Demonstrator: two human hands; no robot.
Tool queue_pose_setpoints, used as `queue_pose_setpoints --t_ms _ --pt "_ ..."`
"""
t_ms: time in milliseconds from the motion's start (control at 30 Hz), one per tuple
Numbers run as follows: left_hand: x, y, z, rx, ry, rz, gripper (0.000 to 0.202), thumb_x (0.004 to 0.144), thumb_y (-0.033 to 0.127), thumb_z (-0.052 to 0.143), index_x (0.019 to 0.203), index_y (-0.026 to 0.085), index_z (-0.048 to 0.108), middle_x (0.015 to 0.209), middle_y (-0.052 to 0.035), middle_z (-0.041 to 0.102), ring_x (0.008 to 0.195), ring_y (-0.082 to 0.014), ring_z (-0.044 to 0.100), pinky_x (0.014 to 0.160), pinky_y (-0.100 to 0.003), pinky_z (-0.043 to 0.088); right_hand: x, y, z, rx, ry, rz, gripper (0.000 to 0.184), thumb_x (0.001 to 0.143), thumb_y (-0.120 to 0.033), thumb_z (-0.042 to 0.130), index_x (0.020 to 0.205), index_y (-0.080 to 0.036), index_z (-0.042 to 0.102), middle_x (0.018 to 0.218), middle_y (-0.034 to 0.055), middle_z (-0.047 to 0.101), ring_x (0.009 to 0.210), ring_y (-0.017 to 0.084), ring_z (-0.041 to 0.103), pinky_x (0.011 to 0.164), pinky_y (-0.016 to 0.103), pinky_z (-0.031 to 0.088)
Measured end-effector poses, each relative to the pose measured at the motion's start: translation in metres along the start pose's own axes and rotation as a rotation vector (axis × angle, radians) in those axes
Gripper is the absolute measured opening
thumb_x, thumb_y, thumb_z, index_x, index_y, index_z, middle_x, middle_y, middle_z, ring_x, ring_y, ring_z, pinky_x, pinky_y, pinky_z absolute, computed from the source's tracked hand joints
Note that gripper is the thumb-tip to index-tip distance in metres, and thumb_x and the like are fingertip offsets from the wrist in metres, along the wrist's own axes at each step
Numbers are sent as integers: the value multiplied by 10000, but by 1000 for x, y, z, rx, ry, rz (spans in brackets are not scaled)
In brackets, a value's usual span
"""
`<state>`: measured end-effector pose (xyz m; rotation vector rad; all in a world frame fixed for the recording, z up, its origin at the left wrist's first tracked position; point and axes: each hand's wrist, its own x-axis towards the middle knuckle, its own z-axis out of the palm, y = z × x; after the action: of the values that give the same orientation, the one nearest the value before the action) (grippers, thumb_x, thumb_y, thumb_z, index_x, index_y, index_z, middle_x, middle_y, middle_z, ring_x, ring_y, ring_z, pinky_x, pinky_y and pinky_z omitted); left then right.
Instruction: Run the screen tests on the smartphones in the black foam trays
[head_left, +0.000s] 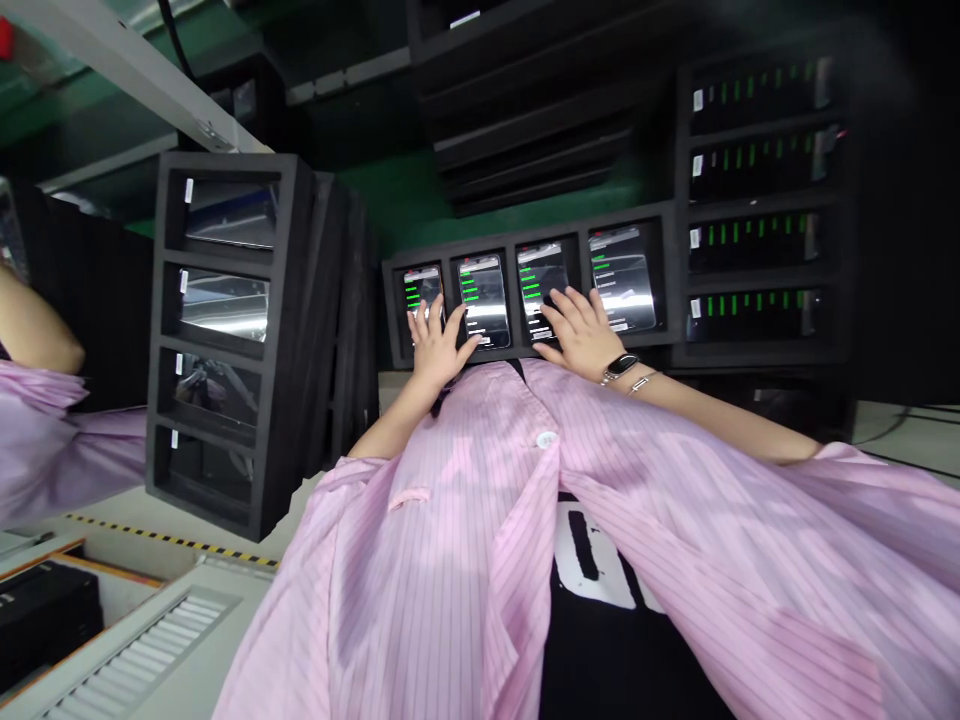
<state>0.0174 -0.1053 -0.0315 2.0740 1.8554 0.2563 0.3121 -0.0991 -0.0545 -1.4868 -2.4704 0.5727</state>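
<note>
The left hand point(436, 348) and right hand point(589, 335) show spread fingers; the third phone from the left point(541, 270), long axis pointing forward, lies beneath the nearer right fingertips.

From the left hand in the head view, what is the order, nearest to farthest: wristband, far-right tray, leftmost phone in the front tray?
1. Leftmost phone: just ahead, partly covered by the left hand.
2. Wristband: well to its right.
3. Far-right tray: farther right still.

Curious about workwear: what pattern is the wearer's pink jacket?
The jacket has thin darker stripes, clearest in the head view.
</note>
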Motion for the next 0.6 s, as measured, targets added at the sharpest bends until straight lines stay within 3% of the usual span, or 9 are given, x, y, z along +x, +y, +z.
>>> queue_pose_setpoints --t_ms 267,400,500,600 --pt "3 -1 6 13 20 8 731 908 617 709 1544 295 546 1734 -123 316 1647 -456 72 1300 -746 15 2 -3 -1 -69 22 6 725 1022 -605 425 1559 -122 487 1699 203 349 1588 383 279 1291 660 167" --pt "4 -1 7 29 48 27 644 915 613 707 1478 313 617 1728 -112 335 1642 -469 87 1285 -775 34 2 -1 3 -84 40 -40 687 1045 -562 425 1551 -103 496 1627 208 461 1561 385 316 1299 660 151" --pt "0 -2 5 69 58 61 626 935 623 678 1470 302 627 1721 -124 354 1638 -465 132 1289 -773 50 0 3 7 -66 61 -77 669 1050 -542 434 1549 -101 499 1573 213 518 1527 406 349 1276 712 154" --pt "-7 -2 5 97 -2 206 617 965 609 643 1489 284 611 1666 -128 455 1607 -416 287 1320 -720 108 -4 9 9 -73 78 -135 668 1048 -585 446 1521 -123 538 1573 222 502 1500 421 357 1254 737 176"
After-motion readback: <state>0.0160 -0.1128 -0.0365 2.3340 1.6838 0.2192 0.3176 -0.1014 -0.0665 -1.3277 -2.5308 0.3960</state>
